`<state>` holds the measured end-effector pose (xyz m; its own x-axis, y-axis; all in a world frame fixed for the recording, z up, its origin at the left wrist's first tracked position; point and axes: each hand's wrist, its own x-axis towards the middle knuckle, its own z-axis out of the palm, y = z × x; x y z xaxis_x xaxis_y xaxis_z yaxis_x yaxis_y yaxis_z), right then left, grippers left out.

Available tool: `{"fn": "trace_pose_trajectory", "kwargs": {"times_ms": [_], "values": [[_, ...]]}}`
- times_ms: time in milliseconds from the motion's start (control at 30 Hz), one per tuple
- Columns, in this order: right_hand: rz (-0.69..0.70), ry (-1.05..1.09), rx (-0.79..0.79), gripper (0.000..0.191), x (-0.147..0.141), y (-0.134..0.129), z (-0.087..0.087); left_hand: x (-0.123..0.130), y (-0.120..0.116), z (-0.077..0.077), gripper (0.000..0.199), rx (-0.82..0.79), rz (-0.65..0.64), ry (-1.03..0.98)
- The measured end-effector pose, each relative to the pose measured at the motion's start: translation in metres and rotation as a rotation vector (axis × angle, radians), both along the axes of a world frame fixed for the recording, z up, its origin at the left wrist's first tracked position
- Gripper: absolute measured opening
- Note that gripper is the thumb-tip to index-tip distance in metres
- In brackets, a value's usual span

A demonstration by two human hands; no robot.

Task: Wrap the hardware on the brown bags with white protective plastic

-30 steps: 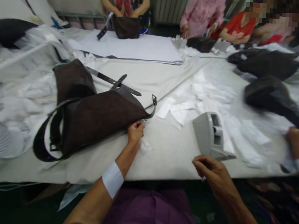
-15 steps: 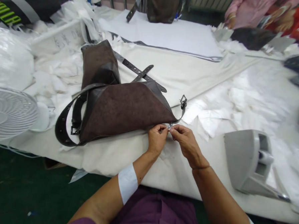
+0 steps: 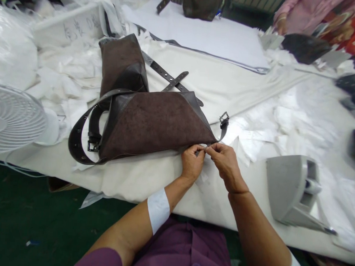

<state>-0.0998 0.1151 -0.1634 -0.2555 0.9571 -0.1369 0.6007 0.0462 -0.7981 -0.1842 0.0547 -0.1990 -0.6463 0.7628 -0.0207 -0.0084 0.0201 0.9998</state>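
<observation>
A dark brown suede bag (image 3: 163, 122) with black leather corners lies on its side in front of me. Its wide studded strap (image 3: 77, 139) loops off the left end, and a short buckled strap (image 3: 224, 125) sticks out at the right. By the bag's lower right corner, the fingers of my left hand (image 3: 192, 161) are closed in a pinch at the edge. My right hand (image 3: 225, 163) pinches right beside it, fingertips almost meeting the left ones. The small piece between them is mostly hidden by the fingers.
Behind lies a second brown bag (image 3: 123, 66) with crossed straps (image 3: 175, 83). A white fan (image 3: 11, 120) stands left, a grey tape dispenser (image 3: 292, 190) right. White paper scraps (image 3: 291, 119) cover the right side. Across the table, a person in a pink sleeve (image 3: 302, 14) handles a dark bag (image 3: 305, 48).
My view has shifted slightly, so the bag and both hands appear a little further right and higher. Both hands stay pinched at the bag's corner; the shiny piece between the fingers shows less.
</observation>
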Motion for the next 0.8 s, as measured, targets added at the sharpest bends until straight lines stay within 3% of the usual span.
{"fn": "trace_pose_trajectory", "kwargs": {"times_ms": [300,600,800], "values": [[0.005,-0.098,-0.025,0.027,0.001,0.001,0.007,-0.002,-0.004,0.002,0.011,0.032,-0.009,0.004],[-0.032,0.205,-0.356,0.031,0.003,0.0,0.004,-0.005,-0.003,0.0,0.008,0.051,-0.056,-0.149],[0.019,0.409,-0.419,0.035,0.01,-0.001,-0.001,-0.004,-0.003,0.004,0.011,0.07,-0.102,-0.463]]}}
